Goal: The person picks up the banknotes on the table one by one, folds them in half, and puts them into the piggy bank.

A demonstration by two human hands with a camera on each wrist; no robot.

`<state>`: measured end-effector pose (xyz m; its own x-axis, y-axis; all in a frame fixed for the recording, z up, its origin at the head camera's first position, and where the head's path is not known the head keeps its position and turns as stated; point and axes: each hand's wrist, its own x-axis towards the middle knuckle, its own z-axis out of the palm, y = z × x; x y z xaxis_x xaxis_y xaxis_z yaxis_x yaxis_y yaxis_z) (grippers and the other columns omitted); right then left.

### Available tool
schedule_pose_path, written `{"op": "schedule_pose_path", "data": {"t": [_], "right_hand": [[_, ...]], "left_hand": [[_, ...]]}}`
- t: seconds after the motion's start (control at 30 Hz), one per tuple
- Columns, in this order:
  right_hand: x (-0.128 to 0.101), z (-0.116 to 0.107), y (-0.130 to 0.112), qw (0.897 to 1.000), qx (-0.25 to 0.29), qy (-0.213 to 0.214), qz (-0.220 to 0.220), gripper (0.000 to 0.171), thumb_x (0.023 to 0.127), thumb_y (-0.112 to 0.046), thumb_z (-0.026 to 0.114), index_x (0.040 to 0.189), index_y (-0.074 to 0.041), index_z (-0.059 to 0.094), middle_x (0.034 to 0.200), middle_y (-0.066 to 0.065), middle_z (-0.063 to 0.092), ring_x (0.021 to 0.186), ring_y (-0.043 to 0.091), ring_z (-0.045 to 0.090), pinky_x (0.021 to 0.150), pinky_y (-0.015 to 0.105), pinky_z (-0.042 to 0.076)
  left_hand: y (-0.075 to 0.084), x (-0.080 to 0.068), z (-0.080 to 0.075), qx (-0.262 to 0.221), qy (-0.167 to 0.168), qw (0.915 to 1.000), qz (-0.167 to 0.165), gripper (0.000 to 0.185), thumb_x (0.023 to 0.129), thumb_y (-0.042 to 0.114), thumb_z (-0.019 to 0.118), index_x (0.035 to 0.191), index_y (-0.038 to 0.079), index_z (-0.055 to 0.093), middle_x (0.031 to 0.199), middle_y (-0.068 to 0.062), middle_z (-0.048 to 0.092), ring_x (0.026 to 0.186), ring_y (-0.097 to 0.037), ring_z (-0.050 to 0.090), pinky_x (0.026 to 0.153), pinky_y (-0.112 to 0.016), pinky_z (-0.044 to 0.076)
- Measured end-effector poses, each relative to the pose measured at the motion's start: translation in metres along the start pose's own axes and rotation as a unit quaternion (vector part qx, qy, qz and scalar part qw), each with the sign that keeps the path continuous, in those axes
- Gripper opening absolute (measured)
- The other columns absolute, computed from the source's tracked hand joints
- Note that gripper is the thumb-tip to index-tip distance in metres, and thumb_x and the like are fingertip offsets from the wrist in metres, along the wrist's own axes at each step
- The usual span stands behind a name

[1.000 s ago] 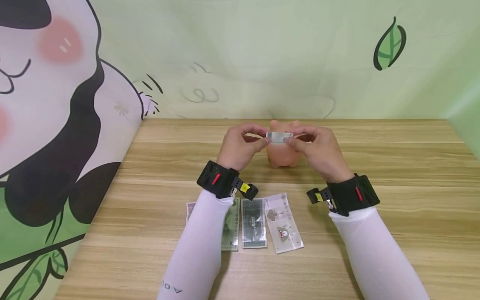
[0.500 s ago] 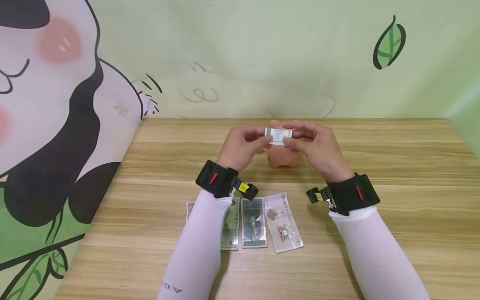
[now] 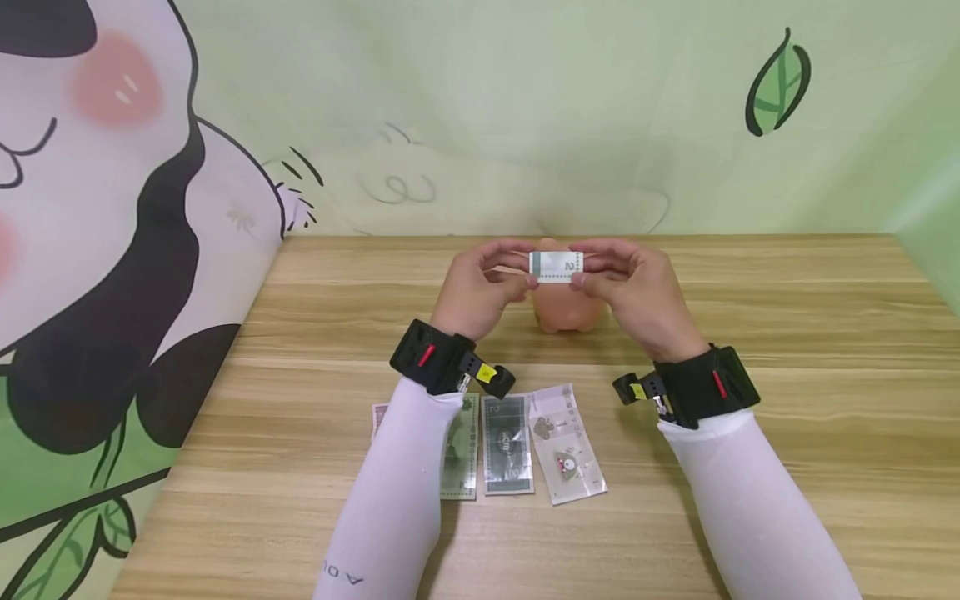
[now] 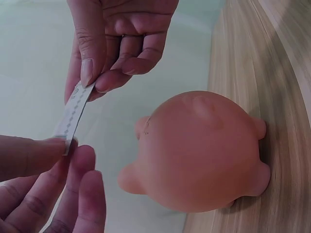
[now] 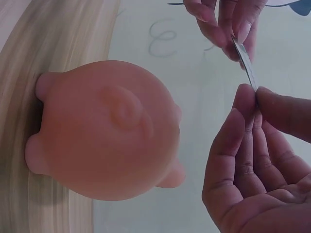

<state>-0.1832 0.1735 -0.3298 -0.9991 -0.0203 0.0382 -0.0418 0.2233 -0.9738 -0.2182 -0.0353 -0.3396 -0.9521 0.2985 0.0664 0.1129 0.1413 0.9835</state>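
Note:
A small folded banknote with a "2" printed on it is held up between both hands. My left hand pinches its left end between thumb and fingers. The other end is pinched by my right hand. In the left wrist view the folded banknote looks like a narrow strip; in the right wrist view it is almost edge-on. Directly behind and below the hands stands a pink piggy bank, upright on its feet and apart from the banknote. Its curly tail shows in the right wrist view.
On the wooden table lie a green banknote, a dark grey-green banknote and a pale banknote, side by side. A purplish one is mostly hidden by the left sleeve. A printed backdrop rises behind.
The folded banknote has tipped so that more of its face shows, and it has risen slightly with the fingers. Both hands keep their pinch; the piggy bank and the notes on the table stay put.

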Motion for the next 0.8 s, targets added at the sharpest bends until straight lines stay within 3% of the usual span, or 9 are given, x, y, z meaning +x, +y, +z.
{"op": "schedule_pose_path", "data": {"t": [0.23,0.5,0.7,0.8], "right_hand": [[0.0006,-0.0005,0.0,1.0,-0.009,0.001,0.002,0.039,0.094,-0.001,0.073,0.133,-0.002,0.067,0.103,0.001,0.071,0.092,0.009,0.07,0.081,0.016,0.059],[0.002,-0.0002,0.0025,1.0,0.001,-0.006,0.007,0.043,0.095,0.001,0.07,0.137,-0.002,0.064,0.103,0.0,0.069,0.094,0.011,0.069,0.081,0.016,0.058],[0.0016,0.0006,0.0033,1.0,-0.019,0.003,0.002,0.039,0.093,-0.001,0.074,0.131,-0.006,0.07,0.101,0.0,0.067,0.091,0.011,0.067,0.08,0.016,0.057],[0.0022,0.0011,0.0047,1.0,-0.026,0.008,-0.001,0.036,0.093,-0.002,0.075,0.128,-0.005,0.072,0.11,0.003,0.069,0.095,0.01,0.066,0.082,0.015,0.056]], "left_hand": [[-0.0001,-0.0009,-0.0002,-0.002,0.005,1.0,0.006,0.037,0.092,-0.007,0.069,0.128,0.001,0.067,0.108,-0.016,0.073,0.101,-0.045,0.073,0.079,-0.032,0.064],[-0.0004,-0.0005,0.0005,0.005,0.01,0.9999,0.004,0.038,0.091,-0.008,0.07,0.127,0.004,0.07,0.103,-0.013,0.068,0.1,-0.042,0.074,0.083,-0.037,0.064],[-0.0009,0.0003,0.002,0.024,0.017,0.9996,0.001,0.031,0.09,-0.005,0.074,0.12,0.005,0.074,0.097,-0.011,0.069,0.096,-0.042,0.075,0.081,-0.036,0.063],[-0.0006,-0.0003,0.0022,0.04,0.02,0.999,0.001,0.027,0.091,-0.002,0.075,0.116,0.005,0.076,0.097,-0.009,0.069,0.092,-0.035,0.075,0.08,-0.033,0.062]]}}
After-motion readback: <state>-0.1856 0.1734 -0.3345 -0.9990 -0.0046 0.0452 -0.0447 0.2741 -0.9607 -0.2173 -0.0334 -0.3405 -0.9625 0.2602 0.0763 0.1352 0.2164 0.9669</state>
